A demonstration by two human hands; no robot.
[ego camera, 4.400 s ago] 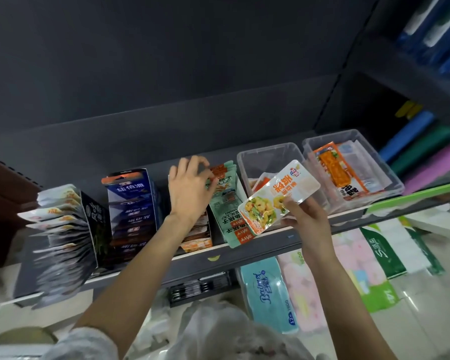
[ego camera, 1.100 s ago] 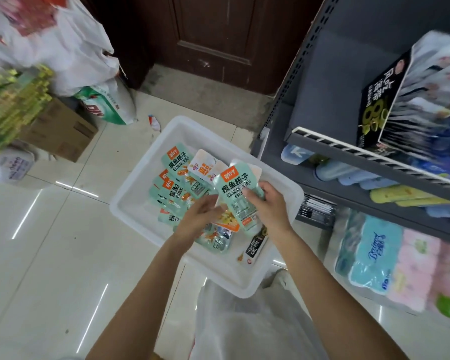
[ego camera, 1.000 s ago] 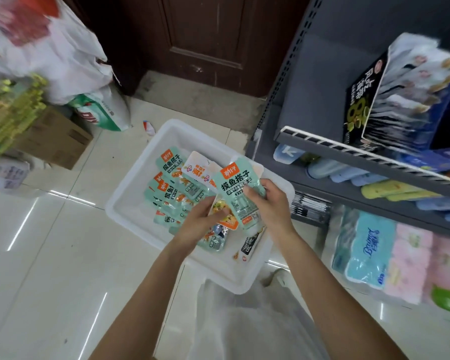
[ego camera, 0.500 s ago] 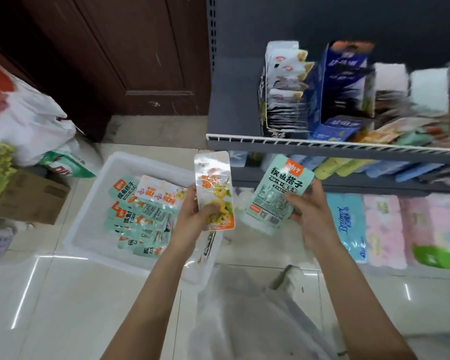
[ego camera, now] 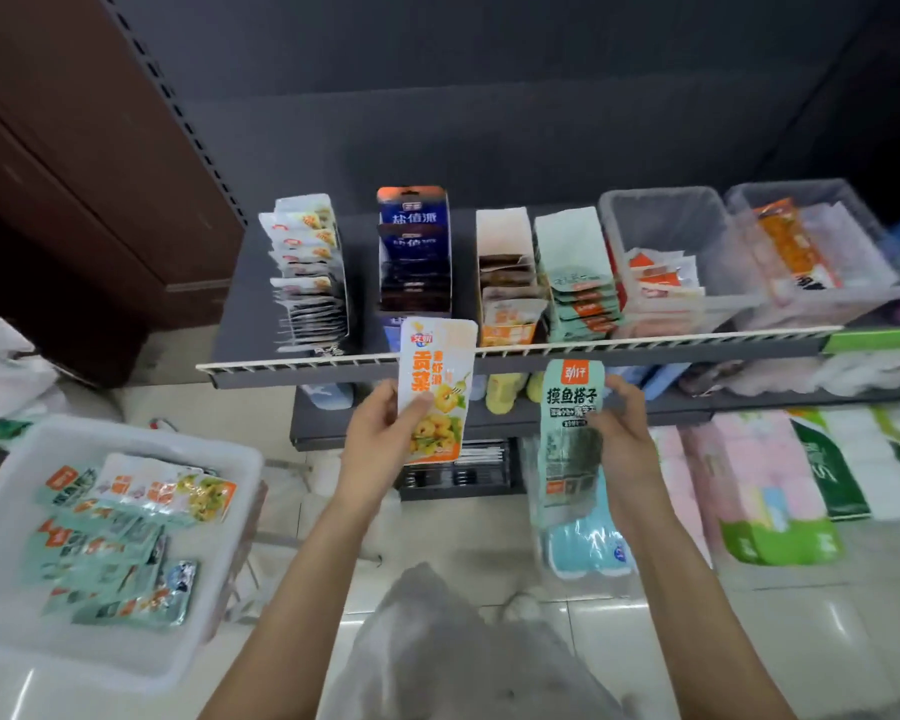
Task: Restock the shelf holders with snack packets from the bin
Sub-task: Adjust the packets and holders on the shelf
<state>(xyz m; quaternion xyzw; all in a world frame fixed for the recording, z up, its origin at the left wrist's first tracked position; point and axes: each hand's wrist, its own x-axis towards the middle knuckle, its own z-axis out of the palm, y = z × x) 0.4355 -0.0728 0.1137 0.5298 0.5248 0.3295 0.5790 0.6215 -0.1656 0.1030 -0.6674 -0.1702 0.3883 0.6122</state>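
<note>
My left hand grips a white-and-orange snack packet, held upright in front of the shelf edge. My right hand holds a mint-green snack packet just below that edge. On the shelf stand cardboard holders: one with orange-and-white packets and one with green packets, both directly beyond my hands. The white bin sits on the floor at the lower left with several green and orange packets inside.
Further holders with silver packets and dark blue packets stand at the shelf's left. Two clear plastic tubs hold more snacks at the right. Tissue packs fill the lowest shelf. A brown door is at the left.
Both hands have lifted out of the bin, each with a packet, and risen to the shelf edge. My view has swung from the bin up to the shelf holders.
</note>
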